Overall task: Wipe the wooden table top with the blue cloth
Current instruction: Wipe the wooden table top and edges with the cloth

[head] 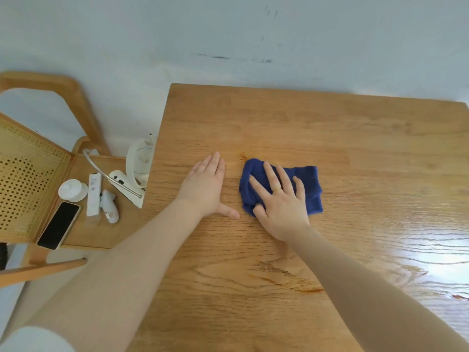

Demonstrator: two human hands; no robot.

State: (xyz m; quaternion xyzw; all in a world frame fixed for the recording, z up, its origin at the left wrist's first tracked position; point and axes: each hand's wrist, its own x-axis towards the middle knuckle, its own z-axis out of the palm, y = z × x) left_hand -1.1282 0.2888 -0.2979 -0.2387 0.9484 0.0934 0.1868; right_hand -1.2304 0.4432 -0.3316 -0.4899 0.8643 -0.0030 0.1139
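The wooden table top (330,138) fills the middle and right of the view. A crumpled blue cloth (311,185) lies on it near the centre. My right hand (279,199) presses flat on the cloth, fingers spread, thumb curled at the cloth's near left edge. My left hand (206,188) rests palm down on the bare wood just left of the cloth, fingers together, holding nothing. Thin orange-brown streaks (311,290) mark the wood nearer to me, and a faint one (242,155) shows beyond the cloth.
A wooden chair (83,232) with a cane back stands left of the table. On its seat lie a black phone (59,225), a white round lid (73,190), a white remote (94,194) and a small white fan (138,163). A pale wall lies beyond the table's far edge.
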